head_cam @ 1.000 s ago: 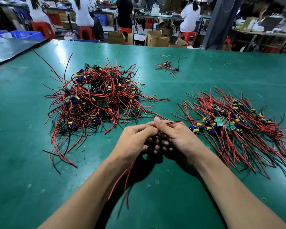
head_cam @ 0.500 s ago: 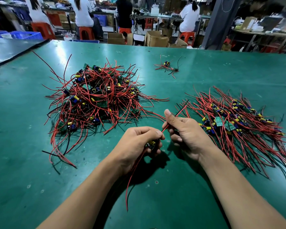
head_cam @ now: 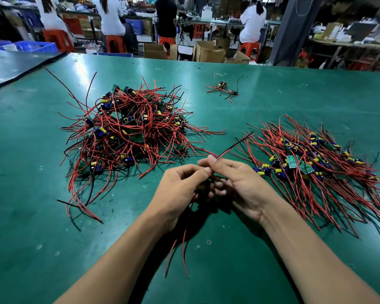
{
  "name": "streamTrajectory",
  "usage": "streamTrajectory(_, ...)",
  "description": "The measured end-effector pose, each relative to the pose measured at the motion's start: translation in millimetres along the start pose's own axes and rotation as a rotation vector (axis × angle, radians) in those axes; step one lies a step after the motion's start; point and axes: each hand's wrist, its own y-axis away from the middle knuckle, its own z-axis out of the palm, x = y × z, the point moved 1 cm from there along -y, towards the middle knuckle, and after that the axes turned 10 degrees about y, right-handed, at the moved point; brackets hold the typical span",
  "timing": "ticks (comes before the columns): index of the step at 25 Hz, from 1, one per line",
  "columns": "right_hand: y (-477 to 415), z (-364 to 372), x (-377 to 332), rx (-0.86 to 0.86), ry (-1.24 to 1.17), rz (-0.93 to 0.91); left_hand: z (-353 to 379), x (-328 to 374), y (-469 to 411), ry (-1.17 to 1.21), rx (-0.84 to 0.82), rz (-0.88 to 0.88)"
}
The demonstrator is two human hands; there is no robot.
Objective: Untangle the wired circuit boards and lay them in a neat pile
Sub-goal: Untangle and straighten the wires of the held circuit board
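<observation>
Desk (head_cam: 31, 216), green mat, observed left to right.

Far left of centre: a tangled heap of wired circuit boards (head_cam: 127, 132), red and black leads crossing in all directions, boards with yellow and blue components buried among them.

Centre, above the desk: my left hand (head_cam: 178, 191), fingers curled round one small circuit board (head_cam: 200, 188), which is mostly hidden in the grip. Its red leads (head_cam: 184, 244) hang down toward me.

Behind, well apart: a small stray bundle (head_cam: 223, 87) lying on its own.

My right hand (head_cam: 241, 185) is close against the left, thumb and forefinger pinching a red-and-black lead pair (head_cam: 235, 145) that runs up and to the right. The lower fingers are curled under.

Right: the sorted pile (head_cam: 312, 170), boards grouped in the middle, leads lying roughly parallel and fanning toward the near right edge.
</observation>
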Motion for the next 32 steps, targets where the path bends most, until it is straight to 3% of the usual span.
streamTrajectory(5,-0.9,4.1,5.5,0.032,0.064,0.0,0.2,-1.5,0.9,-0.016,0.018,0.009)
streamTrajectory(13,-6.3,-13.6,-2.6,0.274,0.084,0.024,1.8,-2.3,4.4,-0.241,-0.101,0.032)
streamTrajectory(22,-6.0,-16.1,-7.5,0.143,-0.102,0.146,1.3,-0.8,5.1,-0.278,-0.144,0.011)
streamTrajectory(28,-1.0,0.5,4.5,0.008,0.117,0.055,3.2,-2.8,1.7,-0.09,-0.013,0.059)
streamTrajectory(32,-4.1,-1.2,3.4,0.117,0.154,0.043,-0.8,-2.5,0.4,-0.185,-0.048,0.061)
